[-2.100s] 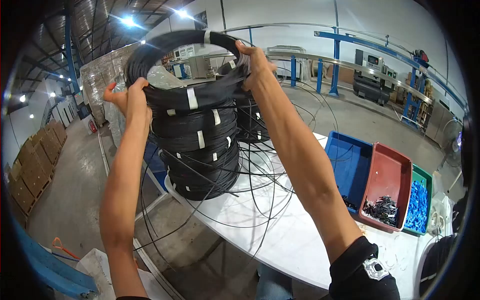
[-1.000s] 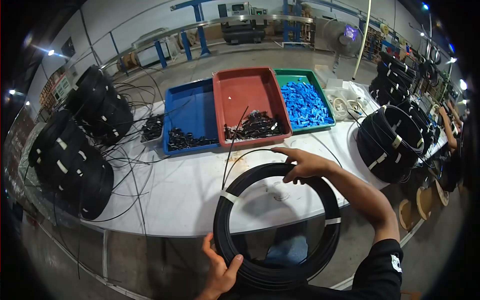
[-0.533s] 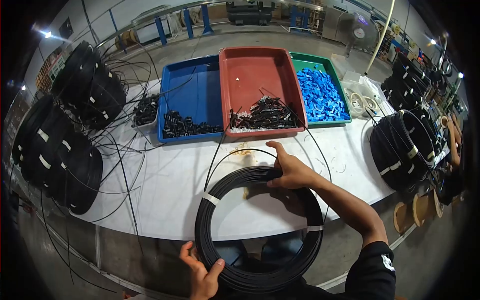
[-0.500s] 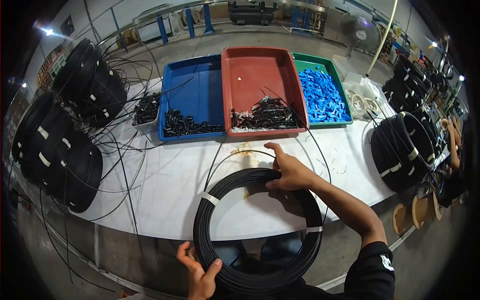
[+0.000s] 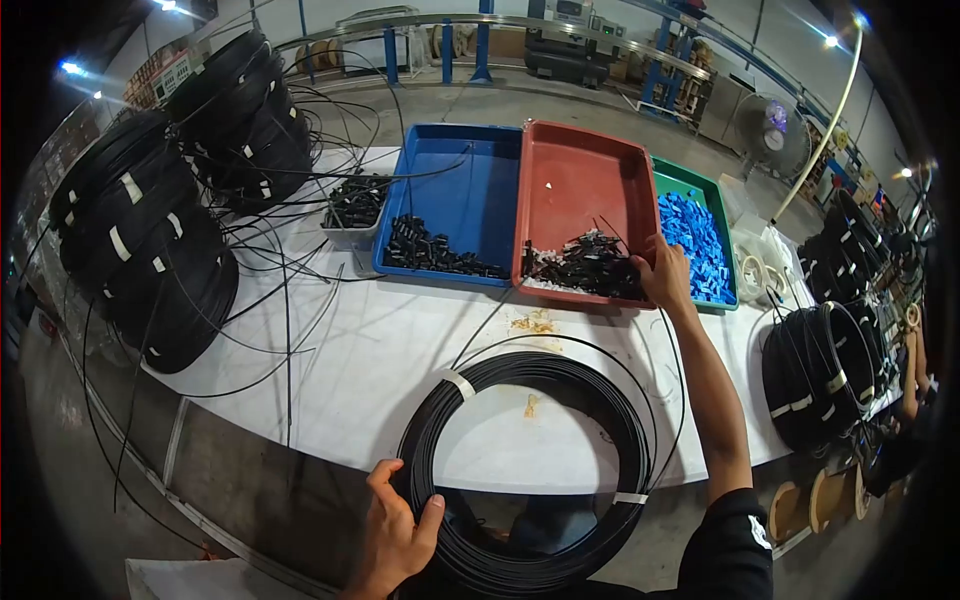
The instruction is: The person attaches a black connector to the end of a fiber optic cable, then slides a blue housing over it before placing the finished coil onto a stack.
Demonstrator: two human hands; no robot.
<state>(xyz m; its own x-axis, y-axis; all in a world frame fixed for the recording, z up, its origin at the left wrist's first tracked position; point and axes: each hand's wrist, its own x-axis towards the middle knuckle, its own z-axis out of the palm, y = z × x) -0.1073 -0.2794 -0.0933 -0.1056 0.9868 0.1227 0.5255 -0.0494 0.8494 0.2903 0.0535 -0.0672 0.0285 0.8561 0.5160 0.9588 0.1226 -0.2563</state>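
A coil of black cable [image 5: 423,440], bound with white tape bands, hangs partly over the near edge of the white table. My left hand [image 5: 400,530] grips its left side, thumb at the inner rim and fingers outside. My right hand [image 5: 664,270] is at the right front corner of the red tray [image 5: 590,165], fingers closed on a loose cable end [image 5: 683,390] that curves up from the coil. Small black and white pieces [image 5: 585,265] lie in the tray beside the fingertips. The exact grip of the fingertips is partly hidden.
A blue tray [image 5: 455,165] with black pieces and a green tray [image 5: 672,178] of blue pieces flank the red one. Stacked cable coils [image 5: 140,240] stand left, more coils [image 5: 815,370] right. Loose cables cross the table's left side. Another person's arm [image 5: 912,350] shows far right.
My right hand has left the coil's far rim and moved up and right to the red tray's corner, onto the loose cable. My left hand stays on the coil. The view has shifted.
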